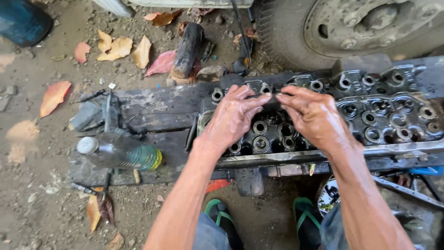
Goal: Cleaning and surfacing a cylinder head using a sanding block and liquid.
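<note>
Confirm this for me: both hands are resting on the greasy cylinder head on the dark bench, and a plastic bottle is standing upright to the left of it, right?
Not quite. Both the left hand and right hand are on the cylinder head, but the plastic bottle is lying on its side on the bench, not upright. The head view shows it.

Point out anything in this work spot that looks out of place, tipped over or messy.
A plastic bottle lies on its side on the dark board instead of standing. Dry leaves litter the dirt around it. Both hands, left hand and right hand, rest on the greasy, blackened engine block.
</note>
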